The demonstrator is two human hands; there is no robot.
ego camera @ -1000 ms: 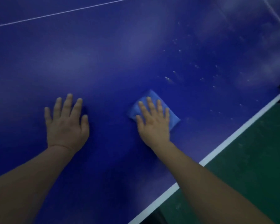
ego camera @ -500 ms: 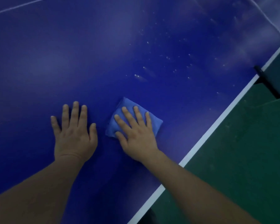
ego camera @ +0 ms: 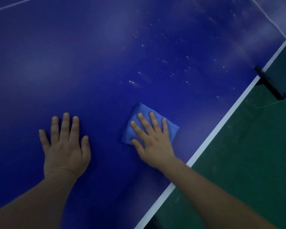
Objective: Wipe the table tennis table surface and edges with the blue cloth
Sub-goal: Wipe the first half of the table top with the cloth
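Observation:
The dark blue table tennis table fills most of the head view. A folded blue cloth lies flat on it near the right side. My right hand presses on the cloth with straight, spread fingers and covers its near half. To the left, my left hand rests palm down on the bare surface, fingers straight. Small white specks and streaks dot the surface beyond the cloth.
The table's white edge line runs diagonally at the right, with green floor beyond it. A black net clamp and part of the net sit at the upper right edge. A white centre line crosses the top left.
My right hand has slid the cloth to the right, away from my left hand and nearer the white edge. The left hand has stayed flat on the table.

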